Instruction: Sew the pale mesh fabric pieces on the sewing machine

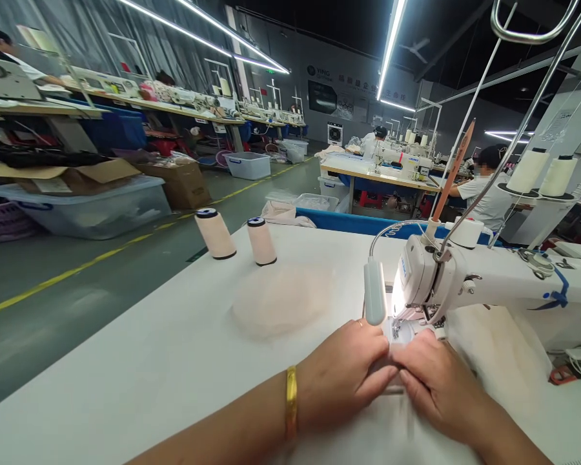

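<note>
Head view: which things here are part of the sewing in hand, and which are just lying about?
In use:
left hand and right hand, pressing white fabric at the needle
sewing machine
lamp

Lying about:
two thread cones
pile of pale fabric pieces
white cones on the stand

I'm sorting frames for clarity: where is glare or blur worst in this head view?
Head view: glare from the machine lamp whitens the needle area above the left hand and right hand; the fabric pile looks soft; wide-angle bending curves the table edge.
</note>
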A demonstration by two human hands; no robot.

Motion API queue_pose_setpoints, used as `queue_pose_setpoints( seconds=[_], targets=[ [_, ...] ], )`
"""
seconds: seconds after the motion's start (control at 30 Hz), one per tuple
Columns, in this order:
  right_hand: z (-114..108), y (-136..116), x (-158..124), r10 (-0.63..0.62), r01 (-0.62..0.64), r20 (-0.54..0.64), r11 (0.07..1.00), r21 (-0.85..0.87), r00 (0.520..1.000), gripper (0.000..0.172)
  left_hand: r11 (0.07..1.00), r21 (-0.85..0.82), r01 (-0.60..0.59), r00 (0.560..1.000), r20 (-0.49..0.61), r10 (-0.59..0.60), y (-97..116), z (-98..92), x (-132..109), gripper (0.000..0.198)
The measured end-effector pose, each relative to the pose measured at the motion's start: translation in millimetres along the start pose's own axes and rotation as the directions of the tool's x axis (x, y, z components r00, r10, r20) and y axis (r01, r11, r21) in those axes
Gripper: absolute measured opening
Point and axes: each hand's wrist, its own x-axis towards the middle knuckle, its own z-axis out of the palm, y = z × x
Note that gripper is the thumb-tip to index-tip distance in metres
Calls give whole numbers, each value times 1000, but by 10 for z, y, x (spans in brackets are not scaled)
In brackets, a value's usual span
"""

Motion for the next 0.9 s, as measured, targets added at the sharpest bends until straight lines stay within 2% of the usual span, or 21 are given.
queue_pose_setpoints(
  seconds=[0.1,0.27,0.43,0.9],
  targets=[
    [27,58,-27,29,-32,-22,993,-115,999,22,999,33,-10,1000,9,9,-62,29,-27,20],
    [20,80,-59,-26,2,-125,981,-192,992,21,993,30,-116,992,-43,117,-67,147,-37,20],
    [-3,21,-72,-33,24,-45,983,-183,998,20,988,36,-148,987,-59,150,-22,209,-58,20],
    [62,98,-31,30,-42,-58,974,-221,998,25,987,114,-112,989,-85,122,-84,222,-20,23]
  ],
)
